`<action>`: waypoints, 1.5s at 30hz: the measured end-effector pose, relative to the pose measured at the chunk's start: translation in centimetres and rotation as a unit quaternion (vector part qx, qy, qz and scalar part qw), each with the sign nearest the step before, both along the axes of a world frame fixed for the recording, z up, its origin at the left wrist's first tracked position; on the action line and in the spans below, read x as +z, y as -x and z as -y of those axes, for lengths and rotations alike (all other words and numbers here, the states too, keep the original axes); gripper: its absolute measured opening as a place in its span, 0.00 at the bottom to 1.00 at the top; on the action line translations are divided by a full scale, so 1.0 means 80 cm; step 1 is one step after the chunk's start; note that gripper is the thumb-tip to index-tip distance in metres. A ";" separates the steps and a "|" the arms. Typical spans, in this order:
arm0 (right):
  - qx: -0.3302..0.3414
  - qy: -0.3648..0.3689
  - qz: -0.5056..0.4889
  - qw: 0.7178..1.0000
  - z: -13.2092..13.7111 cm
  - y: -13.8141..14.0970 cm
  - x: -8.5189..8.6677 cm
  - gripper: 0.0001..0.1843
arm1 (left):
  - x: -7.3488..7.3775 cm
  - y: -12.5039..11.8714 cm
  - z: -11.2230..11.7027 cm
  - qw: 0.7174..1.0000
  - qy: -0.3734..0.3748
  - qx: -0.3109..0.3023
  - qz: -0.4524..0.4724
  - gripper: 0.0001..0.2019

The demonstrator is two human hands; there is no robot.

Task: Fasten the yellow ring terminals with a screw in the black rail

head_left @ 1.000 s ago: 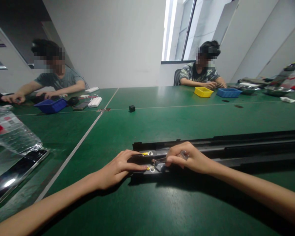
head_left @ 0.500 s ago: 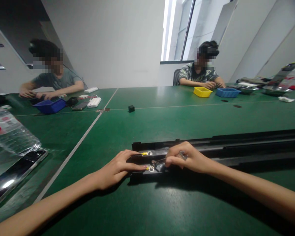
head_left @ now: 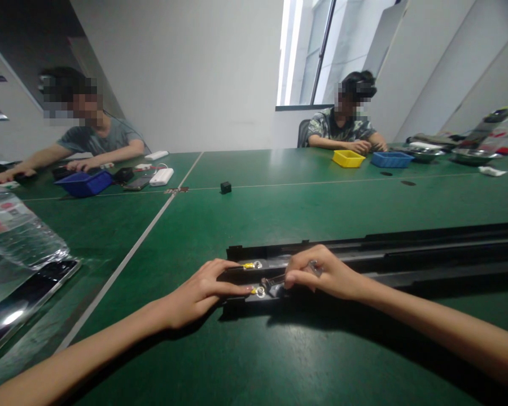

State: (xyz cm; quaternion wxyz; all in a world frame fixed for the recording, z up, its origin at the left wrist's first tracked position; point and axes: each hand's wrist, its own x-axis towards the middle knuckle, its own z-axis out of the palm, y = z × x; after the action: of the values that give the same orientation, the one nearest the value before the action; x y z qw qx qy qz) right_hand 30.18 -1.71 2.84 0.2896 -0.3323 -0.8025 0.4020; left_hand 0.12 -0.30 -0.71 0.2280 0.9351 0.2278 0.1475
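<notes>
Grey-sleeved co-worker's arm [head_left: 43, 160] stretched outward; right fingers [head_left: 295, 277] grip shiny metal tool [head_left: 275, 279].

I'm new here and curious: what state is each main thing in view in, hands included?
Left hand: open, thumb and forefinger apart
Right hand: closed around the metal tool
Metal tool: held, head exposed
Black rails: lying flat
Phone: face up, screen looks dark
Yellow bin: upright, open-topped
Dark blue bin: open-topped

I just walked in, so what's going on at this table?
One person's hands are at a long black piece on the green table. The right hand grips a metal tool, its head near a round fastener; the left hand spreads over the piece's end, fingertips at two yellow connectors. Two other people sit farther back.
</notes>
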 end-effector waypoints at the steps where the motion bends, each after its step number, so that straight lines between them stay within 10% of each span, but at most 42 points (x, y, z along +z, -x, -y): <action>1: -0.003 0.001 0.002 1.000 0.000 0.000 0.000 0.19 | 0.000 0.000 0.000 1.000 0.000 0.000 0.000 0.20; 45: 0.004 -0.003 0.010 1.000 0.000 0.000 0.001 0.19 | 0.003 -0.002 0.001 1.000 -0.004 0.003 0.004 0.20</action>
State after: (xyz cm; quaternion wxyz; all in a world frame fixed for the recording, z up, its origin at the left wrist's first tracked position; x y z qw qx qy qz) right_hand 30.18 -1.70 2.92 0.2811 -0.3321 -0.8080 0.3973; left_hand 0.27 -0.40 -0.49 0.2247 0.9346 0.2293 0.1534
